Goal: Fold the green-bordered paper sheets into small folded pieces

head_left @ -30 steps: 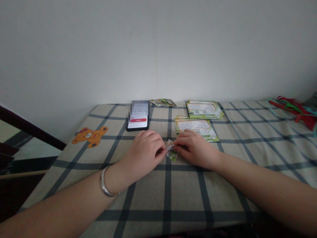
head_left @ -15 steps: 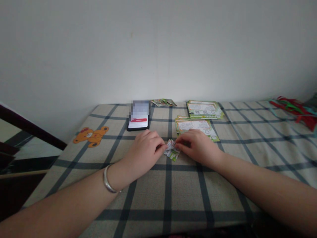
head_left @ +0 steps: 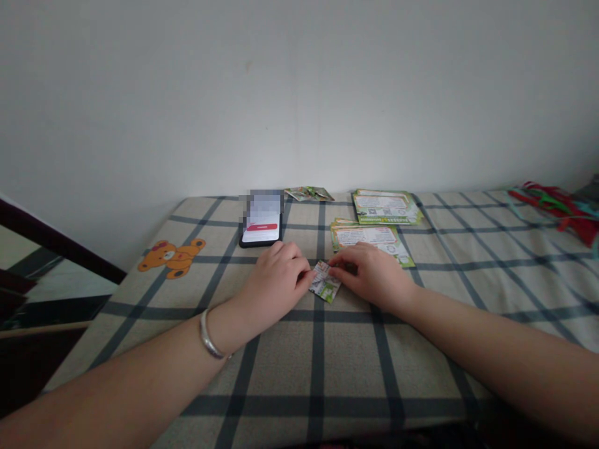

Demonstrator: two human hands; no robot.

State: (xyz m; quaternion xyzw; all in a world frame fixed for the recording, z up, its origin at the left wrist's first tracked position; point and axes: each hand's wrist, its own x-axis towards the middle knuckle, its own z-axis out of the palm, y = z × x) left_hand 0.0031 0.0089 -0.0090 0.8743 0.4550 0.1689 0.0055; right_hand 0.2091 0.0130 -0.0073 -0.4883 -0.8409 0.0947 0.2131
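Note:
A small folded piece of printed paper (head_left: 326, 285), white, grey and green, lies on the checked tablecloth (head_left: 346, 355) between my hands. My left hand (head_left: 279, 274) pinches its left corner between thumb and fingers. At the upper right edge, my right hand (head_left: 369, 274) grips it with thumb and forefinger. The undersides of both hands' fingers are hidden. Just behind my right hand lies a stack of green and white printed sheets (head_left: 365, 236), partly covered by that hand.
A phone (head_left: 262, 226) with a lit screen lies behind my left hand. Folded printed paper (head_left: 309, 193) and a second stack of sheets (head_left: 386, 206) lie by the wall. An orange bear picture (head_left: 173, 257) is at left, red and green fabric (head_left: 556, 206) at far right.
The folded paper now lies flatter, its raised upper part pressed down. Both hands have shifted only slightly and keep their hold.

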